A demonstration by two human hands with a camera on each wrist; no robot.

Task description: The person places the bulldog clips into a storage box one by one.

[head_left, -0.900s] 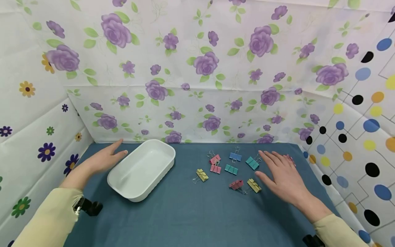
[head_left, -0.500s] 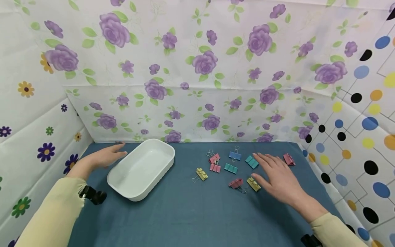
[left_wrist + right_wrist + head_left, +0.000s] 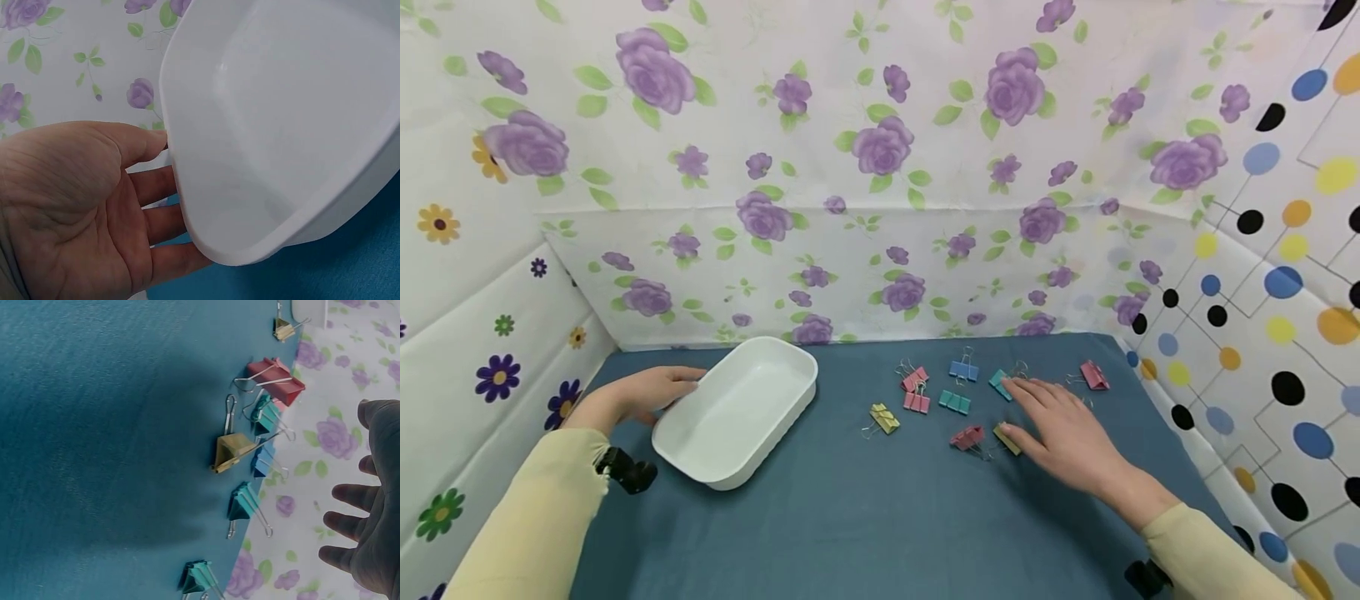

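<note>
On the tabletop (image 3: 820, 517), I'd hold the light-looking, hard white tub (image 3: 737, 408) by its rim (image 3: 240, 256), where the left hand (image 3: 651, 390) touches, fingers straight, while the right hand (image 3: 1063, 429) is spread over binder clips (image 3: 998, 384) right of the tub.

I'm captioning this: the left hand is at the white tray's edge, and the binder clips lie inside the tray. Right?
Not quite: the binder clips lie on the blue cloth, right of the white tray, as the head view shows. The left hand is at its edge.

The person wears pale yellow long sleeves (image 3: 523, 508), with small black devices (image 3: 632, 475) at both wrists.
</note>
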